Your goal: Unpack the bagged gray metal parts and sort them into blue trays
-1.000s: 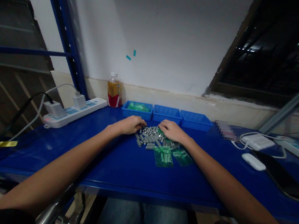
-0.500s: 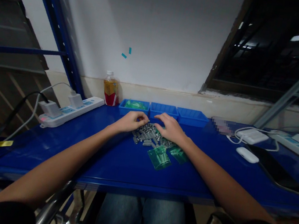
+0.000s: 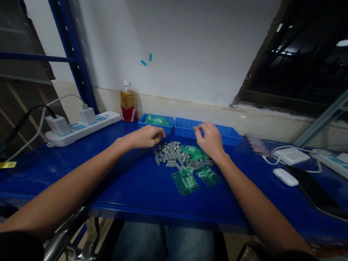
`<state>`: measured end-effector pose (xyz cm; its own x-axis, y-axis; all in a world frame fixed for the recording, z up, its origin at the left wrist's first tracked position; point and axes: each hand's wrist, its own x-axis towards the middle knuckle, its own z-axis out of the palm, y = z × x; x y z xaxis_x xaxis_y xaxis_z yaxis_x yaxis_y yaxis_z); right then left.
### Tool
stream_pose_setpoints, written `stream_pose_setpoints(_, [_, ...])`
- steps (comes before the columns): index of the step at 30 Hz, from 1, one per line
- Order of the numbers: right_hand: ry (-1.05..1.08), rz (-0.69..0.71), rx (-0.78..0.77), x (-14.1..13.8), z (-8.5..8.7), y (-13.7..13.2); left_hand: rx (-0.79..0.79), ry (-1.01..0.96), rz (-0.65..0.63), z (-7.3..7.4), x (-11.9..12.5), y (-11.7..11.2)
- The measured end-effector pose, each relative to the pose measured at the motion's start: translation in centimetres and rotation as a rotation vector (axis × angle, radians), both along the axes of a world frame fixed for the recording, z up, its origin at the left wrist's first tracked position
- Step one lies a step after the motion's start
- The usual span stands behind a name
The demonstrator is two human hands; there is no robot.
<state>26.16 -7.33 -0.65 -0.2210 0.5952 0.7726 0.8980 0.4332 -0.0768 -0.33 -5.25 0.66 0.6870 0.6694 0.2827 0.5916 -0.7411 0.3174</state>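
Observation:
A pile of small grey metal cylinders (image 3: 171, 152) lies mid-table, with green plastic bags on and beside it. My left hand (image 3: 149, 137) hovers at the pile's left edge, its fingers curled together; anything inside them is hidden. Beyond the pile, my right hand (image 3: 210, 138) is raised before the blue bins (image 3: 184, 128), thumb and fingers pinched; whatever they may hold is too small to make out. In front of the pile lie a green bag (image 3: 185, 181) with pale cylinders showing through and a second green bag (image 3: 207, 176).
A blue bin (image 3: 142, 121) holding green bags stands at the back left, beside a drink bottle (image 3: 128, 103). Power strips (image 3: 73, 133) with cables lie on the left and right. A white case (image 3: 285, 177) and a black phone (image 3: 320, 196) are at right.
My hands have moved apart. The right hand has risen toward the bins and closed its fingers; the left has drawn back leftward from the pile.

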Motion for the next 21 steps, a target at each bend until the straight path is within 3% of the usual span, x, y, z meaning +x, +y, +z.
stream_pose_setpoints(4, [0.159, -0.244, -0.031, 5.6, -0.8, 2.6, -0.166, 0.104, -0.034, -0.5, -1.2, 0.7])
stream_pose_setpoints(8, [0.249, -0.430, -0.125, 8.9, -1.8, 3.6, -0.183, 0.006, -0.061, -1.5, -0.7, 0.7])
stream_pose_setpoints(12, [0.273, -0.518, -0.176, 9.8, -2.3, 3.7, -0.252, -0.160, -0.019, -2.2, -0.4, 1.1])
stream_pose_setpoints(21, [0.265, -0.558, -0.264, 9.5, -2.4, 3.5, -0.185, -0.406, 0.123, -4.8, -0.3, 2.7])
